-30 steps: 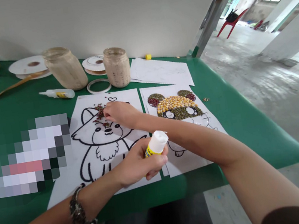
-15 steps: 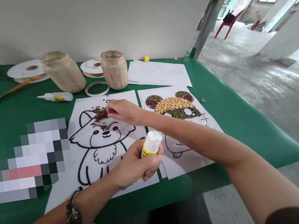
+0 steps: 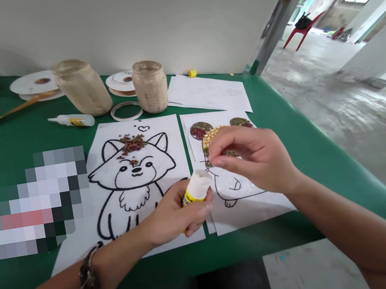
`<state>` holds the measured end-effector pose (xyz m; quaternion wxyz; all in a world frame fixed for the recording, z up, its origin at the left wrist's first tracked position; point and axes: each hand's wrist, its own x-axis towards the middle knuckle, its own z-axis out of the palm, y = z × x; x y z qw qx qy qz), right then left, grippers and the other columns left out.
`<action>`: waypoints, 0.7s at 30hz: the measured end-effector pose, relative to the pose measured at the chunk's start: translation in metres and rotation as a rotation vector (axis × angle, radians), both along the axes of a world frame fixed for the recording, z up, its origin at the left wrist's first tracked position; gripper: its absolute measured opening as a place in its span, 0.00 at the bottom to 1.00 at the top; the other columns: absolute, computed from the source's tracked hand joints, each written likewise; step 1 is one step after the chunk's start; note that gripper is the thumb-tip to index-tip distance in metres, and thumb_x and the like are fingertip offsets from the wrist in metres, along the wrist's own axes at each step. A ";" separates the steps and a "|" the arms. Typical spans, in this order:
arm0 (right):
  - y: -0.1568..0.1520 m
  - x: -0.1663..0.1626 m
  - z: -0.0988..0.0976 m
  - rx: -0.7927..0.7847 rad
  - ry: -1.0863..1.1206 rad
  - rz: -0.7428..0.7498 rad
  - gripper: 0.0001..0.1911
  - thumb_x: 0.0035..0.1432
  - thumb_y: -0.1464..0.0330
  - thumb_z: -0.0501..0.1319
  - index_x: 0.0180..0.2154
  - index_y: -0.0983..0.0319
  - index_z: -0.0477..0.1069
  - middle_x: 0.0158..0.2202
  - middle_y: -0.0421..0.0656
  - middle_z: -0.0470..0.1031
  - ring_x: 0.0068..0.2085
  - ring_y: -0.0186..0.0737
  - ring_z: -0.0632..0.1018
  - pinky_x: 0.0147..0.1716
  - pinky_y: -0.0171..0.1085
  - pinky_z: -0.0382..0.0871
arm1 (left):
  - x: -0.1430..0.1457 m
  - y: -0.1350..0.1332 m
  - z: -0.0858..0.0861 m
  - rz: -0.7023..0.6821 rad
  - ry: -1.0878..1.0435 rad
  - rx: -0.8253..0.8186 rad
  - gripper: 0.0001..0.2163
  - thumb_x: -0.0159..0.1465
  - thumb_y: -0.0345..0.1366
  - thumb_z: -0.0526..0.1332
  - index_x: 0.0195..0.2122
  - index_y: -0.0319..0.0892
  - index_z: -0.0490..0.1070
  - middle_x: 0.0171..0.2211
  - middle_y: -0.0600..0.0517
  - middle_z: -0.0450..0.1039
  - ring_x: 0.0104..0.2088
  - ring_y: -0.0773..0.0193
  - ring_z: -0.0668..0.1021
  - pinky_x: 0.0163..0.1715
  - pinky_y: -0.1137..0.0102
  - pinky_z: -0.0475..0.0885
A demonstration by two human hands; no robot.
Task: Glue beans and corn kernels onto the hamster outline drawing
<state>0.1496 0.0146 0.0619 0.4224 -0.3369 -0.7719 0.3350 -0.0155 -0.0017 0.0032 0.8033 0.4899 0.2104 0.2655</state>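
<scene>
My left hand [image 3: 185,211] is wrapped around a glue stick [image 3: 199,186] with a yellow label, its white top uncapped and tilted up. My right hand [image 3: 253,157] hovers over the mouse drawing [image 3: 236,186], thumb and fingers pinched close together; anything between them is too small to make out. Corn kernels [image 3: 209,137] and green and red beans [image 3: 201,131] cover part of the mouse's head and ears, partly hidden by that hand. A shiny film lies on its lower face. To the left, a fox drawing [image 3: 136,178] bears a loose pile of red and green beans [image 3: 132,144].
Two cloudy jars [image 3: 83,88] [image 3: 150,87], ribbon spools [image 3: 35,84], a tape ring [image 3: 126,111] and a glue bottle [image 3: 74,120] stand behind the drawings. White sheets [image 3: 210,93] and a yellow cap [image 3: 192,73] lie at the back. A blurred-out object [image 3: 37,203] is left.
My right hand has moved from the bean pile on the fox drawing rightward to above the mouse drawing. The left hand keeps its hold on the glue stick, nearly unmoved.
</scene>
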 end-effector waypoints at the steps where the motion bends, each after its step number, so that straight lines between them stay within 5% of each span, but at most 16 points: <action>1: -0.003 0.000 -0.002 0.023 -0.022 -0.009 0.03 0.53 0.72 0.60 0.27 0.63 0.69 0.25 0.38 0.71 0.28 0.28 0.71 0.27 0.31 0.67 | 0.000 0.000 0.000 -0.007 0.013 0.003 0.07 0.52 0.32 0.57 0.21 0.41 0.58 0.09 0.64 0.53 0.10 0.77 0.56 0.11 0.80 0.53; 21: -0.011 0.005 -0.012 0.481 -0.297 0.024 0.07 0.55 0.72 0.59 0.37 0.65 0.73 0.33 0.44 0.72 0.34 0.31 0.73 0.36 0.32 0.70 | -0.001 -0.001 -0.004 -0.001 0.000 -0.024 0.08 0.53 0.35 0.60 0.23 0.40 0.61 0.09 0.63 0.55 0.09 0.77 0.56 0.11 0.80 0.54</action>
